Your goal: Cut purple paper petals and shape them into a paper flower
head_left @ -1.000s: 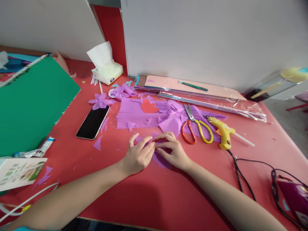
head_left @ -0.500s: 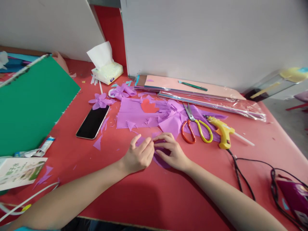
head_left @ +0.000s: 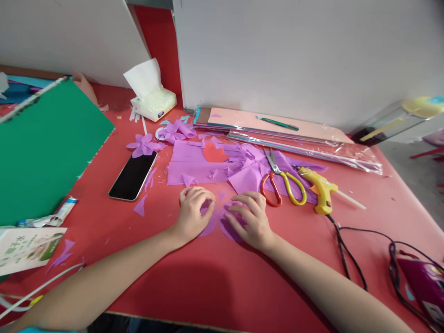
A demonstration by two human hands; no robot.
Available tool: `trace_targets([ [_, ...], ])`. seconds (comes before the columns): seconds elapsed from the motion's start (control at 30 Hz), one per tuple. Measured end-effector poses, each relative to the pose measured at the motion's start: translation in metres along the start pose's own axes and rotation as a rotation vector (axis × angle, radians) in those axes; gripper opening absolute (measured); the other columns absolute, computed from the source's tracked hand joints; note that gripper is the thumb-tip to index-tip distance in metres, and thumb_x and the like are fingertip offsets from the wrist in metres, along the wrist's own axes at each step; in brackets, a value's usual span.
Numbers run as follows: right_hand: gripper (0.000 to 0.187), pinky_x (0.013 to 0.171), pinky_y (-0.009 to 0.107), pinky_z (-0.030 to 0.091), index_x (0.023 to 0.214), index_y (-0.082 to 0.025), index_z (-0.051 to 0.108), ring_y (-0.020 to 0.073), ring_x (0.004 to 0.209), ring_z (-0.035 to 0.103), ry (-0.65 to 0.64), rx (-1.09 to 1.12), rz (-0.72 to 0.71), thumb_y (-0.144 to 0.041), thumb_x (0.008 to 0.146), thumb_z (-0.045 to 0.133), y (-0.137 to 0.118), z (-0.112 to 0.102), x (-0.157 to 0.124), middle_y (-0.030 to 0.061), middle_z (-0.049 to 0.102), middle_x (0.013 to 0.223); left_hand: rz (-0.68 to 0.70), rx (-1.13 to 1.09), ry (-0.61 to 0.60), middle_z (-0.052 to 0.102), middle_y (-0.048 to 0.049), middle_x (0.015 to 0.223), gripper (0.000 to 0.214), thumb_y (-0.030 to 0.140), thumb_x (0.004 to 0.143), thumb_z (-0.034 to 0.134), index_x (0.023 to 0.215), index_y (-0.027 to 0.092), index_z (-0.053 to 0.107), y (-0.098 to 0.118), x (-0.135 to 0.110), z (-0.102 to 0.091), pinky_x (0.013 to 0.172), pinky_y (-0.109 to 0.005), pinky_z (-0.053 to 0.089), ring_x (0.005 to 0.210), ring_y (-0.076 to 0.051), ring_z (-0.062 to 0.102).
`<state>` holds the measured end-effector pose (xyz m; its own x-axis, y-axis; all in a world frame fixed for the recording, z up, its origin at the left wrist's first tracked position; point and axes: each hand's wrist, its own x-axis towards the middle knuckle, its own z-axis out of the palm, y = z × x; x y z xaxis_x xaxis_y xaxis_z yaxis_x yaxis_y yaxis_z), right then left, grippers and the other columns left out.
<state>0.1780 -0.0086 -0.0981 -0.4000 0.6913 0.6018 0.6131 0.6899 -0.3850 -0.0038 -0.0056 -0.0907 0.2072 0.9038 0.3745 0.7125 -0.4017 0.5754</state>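
My left hand (head_left: 196,212) is curled, thumb and forefinger bent into a ring with their tips close together at a rounded purple paper piece (head_left: 209,226). Part of that piece is hidden under the hand. Just right of it, my right hand (head_left: 255,221) has its fingers spread over a second purple paper piece (head_left: 227,227) lying on the red table (head_left: 194,282). Purple paper sheets and scraps (head_left: 185,159) lie beyond both hands, with a red paper cutout (head_left: 215,152) on top. Scissors (head_left: 275,171) with one red and one yellow handle rest past my right hand.
A yellow glue gun (head_left: 322,189) with a black cord is at the right. Left of the purple sheets are a phone (head_left: 133,176) and a purple paper flower (head_left: 143,145). A tissue pack (head_left: 154,102), a green board (head_left: 45,148) and a green cutter (head_left: 279,123) are farther out.
My hands have moved apart from touching fingertips, the left one shifting left and the right one slightly right. More of the purple pieces between them now shows.
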Motion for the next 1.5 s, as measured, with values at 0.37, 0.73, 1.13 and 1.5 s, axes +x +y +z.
trace_targets([
  [0.37,0.009,0.077,0.043,0.042,0.076,-0.021,0.058,0.0230,0.088,0.046,-0.022,0.135,0.103,-0.013,0.077,0.056,0.008,0.003,0.000,0.0069,0.057,0.093,0.044,0.451,-0.019,0.066,-0.0032,0.079,0.014,0.011,0.083,0.041,0.078,0.017,0.052,-0.017,0.006,-0.009,0.091,-0.048,0.021,0.088,-0.022,0.057],
  [0.73,0.010,0.077,0.041,0.041,0.079,-0.020,0.055,0.0212,0.086,0.048,-0.082,0.170,0.134,-0.010,0.078,0.051,0.006,0.003,0.002,0.0059,0.060,0.086,0.248,0.746,0.108,0.052,0.0026,0.045,0.022,0.010,0.084,0.042,0.067,0.016,0.055,-0.025,0.008,-0.015,0.084,-0.045,0.026,0.055,-0.016,0.052],
  [1.13,0.011,0.075,0.040,0.040,0.076,-0.020,0.051,0.0208,0.082,0.049,-0.112,0.203,0.165,-0.009,0.077,0.050,0.005,0.002,0.003,0.0038,0.061,0.077,0.312,0.435,0.039,0.068,-0.0029,0.085,0.013,0.009,0.080,0.047,0.084,0.016,0.058,-0.005,-0.005,-0.005,0.092,-0.047,0.021,0.085,-0.019,0.059],
  [1.5,0.011,0.080,0.041,0.041,0.079,-0.021,0.057,0.0216,0.090,0.048,-0.126,0.230,0.132,-0.010,0.077,0.054,0.006,0.002,0.004,0.0047,0.063,0.087,0.192,0.189,-0.095,0.066,0.0001,0.084,0.012,0.016,0.082,0.050,0.078,0.018,0.061,0.006,-0.007,-0.001,0.095,-0.047,0.022,0.089,-0.017,0.057],
])
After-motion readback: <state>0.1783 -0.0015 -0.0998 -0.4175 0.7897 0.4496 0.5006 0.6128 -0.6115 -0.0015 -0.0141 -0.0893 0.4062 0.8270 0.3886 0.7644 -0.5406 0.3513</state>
